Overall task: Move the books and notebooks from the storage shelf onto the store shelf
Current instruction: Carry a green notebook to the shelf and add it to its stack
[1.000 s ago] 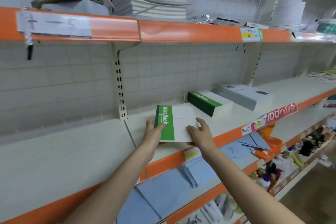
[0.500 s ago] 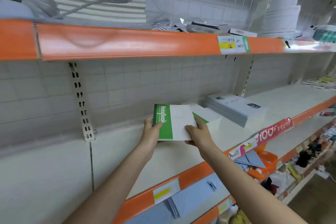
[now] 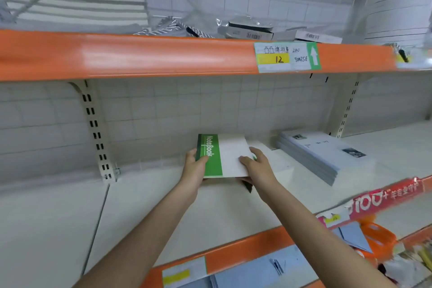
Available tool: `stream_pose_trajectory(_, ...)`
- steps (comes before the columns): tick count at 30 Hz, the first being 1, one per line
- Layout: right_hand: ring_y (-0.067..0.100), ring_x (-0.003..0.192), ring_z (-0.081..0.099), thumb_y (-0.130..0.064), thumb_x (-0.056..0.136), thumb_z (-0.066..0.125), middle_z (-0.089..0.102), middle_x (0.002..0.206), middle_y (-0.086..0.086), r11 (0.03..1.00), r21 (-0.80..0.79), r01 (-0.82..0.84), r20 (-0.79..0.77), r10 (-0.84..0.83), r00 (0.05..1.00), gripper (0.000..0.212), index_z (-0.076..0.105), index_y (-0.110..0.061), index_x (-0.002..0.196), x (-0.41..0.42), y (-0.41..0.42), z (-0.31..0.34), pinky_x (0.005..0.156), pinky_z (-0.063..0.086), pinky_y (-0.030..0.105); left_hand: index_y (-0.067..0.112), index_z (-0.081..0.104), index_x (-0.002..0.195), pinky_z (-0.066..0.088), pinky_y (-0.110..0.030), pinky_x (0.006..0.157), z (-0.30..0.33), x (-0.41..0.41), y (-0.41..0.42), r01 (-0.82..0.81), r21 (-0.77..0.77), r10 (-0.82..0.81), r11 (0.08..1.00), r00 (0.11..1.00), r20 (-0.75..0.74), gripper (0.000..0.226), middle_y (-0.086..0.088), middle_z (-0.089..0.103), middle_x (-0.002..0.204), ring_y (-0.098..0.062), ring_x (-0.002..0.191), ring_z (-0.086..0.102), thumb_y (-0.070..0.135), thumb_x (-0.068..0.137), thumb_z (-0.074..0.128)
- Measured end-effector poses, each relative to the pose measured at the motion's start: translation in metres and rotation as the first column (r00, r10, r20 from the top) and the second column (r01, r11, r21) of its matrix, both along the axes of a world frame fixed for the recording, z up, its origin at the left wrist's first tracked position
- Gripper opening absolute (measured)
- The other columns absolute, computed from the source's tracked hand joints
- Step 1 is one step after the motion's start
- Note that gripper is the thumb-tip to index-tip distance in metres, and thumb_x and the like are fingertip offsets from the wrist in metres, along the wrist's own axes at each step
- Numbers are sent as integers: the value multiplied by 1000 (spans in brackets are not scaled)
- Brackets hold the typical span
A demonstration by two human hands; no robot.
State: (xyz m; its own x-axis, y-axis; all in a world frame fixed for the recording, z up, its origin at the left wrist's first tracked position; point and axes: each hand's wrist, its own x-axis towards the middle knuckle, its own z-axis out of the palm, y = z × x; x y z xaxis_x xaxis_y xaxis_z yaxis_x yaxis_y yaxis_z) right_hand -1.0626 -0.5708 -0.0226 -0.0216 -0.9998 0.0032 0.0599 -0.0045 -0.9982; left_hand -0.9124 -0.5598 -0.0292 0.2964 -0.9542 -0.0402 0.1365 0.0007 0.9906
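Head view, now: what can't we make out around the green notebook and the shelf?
- Stack under the green notebook: hidden by it and the right hand; count unreadable.
- Left hand fingers beneath the notebook: covered by it.
- Grey booklets: cover print blurred.
- Price label: handwriting partly legible, rest too small.
- Red banner: motion blur smears the text.
- White stack, top right: cut off by the frame edge.

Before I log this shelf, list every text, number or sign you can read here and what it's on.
"NoteBook": green spine strip of the notebook held by the left hand and right hand.
"12": yellow field of the price label on the upper shelf edge; its handwritten characters and digits are too unclear to read.
"100+": red banner on the lower shelf edge; the rest is blurred.
Booklet stack covers: too small.
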Motion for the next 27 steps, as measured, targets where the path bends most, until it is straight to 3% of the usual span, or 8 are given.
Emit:
stream_pose_trajectory(1, 16, 84, 60, -9, 94, 50, 59, 95, -3, 1000, -6, -16, 8, 16, 1000, 30, 48, -15, 123, -7, -6, 1, 87, 54, 42, 8, 42, 132, 48, -31, 75, 1, -6, -3, -19, -4, 19, 1000, 1000, 10, 37, -12, 60, 115, -21, 88, 60, 11, 95, 48)
stream_pose_trajectory(5, 13, 88, 58, -15, 98, 47, 57, 101, -5, 998, -27, -65, 22, 66, 998, 36, 42, -23, 132, -36, -26, 9, 74, 49, 25, 11, 39, 136, 48, -34, 81, 8, -39, -16, -67, -21, 67, 998, 998, 0, 41, -10, 60, 116, -23, 94, 60, 12, 96, 48)
stream_pose_trajectory(11, 20, 116, 54, -20, 99, 45, 53, 133, 2, 992, 4, -129, -18, 129, 991, 42, 41, -16, 140, -88, -60, 11, 104, 41, 36, 7, 55, 119, 48, -17, 51, 14, -96, -32, -160, -77, 153, 984, 984, -90, 24, -3, 64, 92, -13, 73, 61, 6, 96, 46)
stream_pose_trajectory(16, 16, 109, 51, -18, 100, 42, 49, 131, -3, 982, -23, -189, -57, 188, 981, 41, 40, -20, 141, -115, -82, 9, 87, 37, 26, 7, 56, 114, 46, -12, 46, 5, -129, -49, -245, -77, 238, 967, 967, -87, 23, -5, 63, 93, -12, 73, 60, 3, 96, 44)
stream_pose_trajectory(20, 16, 114, 52, -19, 99, 44, 52, 131, -6, 975, -24, -221, -133, 216, 967, 39, 43, -22, 138, -125, -99, -6, 92, 40, 28, 3, 58, 109, 45, -12, 44, -3, -143, -56, -282, -63, 279, 957, 958, -61, 21, -5, 63, 84, -13, 67, 59, 0, 95, 43)
stream_pose_trajectory(23, 19, 119, 53, -18, 96, 49, 53, 135, -2, 968, -15, -249, -173, 243, 954, 40, 46, -19, 136, -132, -107, -15, 102, 42, 36, 8, 61, 105, 50, -14, 52, -8, -150, -61, -315, -56, 313, 947, 949, -36, 23, -7, 64, 93, -15, 73, 61, -1, 94, 43)
stream_pose_trajectory(27, 18, 103, 58, -12, 93, 53, 59, 121, 0, 961, 24, -275, -171, 275, 946, 34, 51, -19, 126, -139, -116, -21, 85, 45, 29, 23, 58, 78, 51, -39, 80, -18, -154, -73, -352, -19, 353, 936, 934, 56, 29, -13, 62, 95, -26, 85, 59, 1, 92, 45)
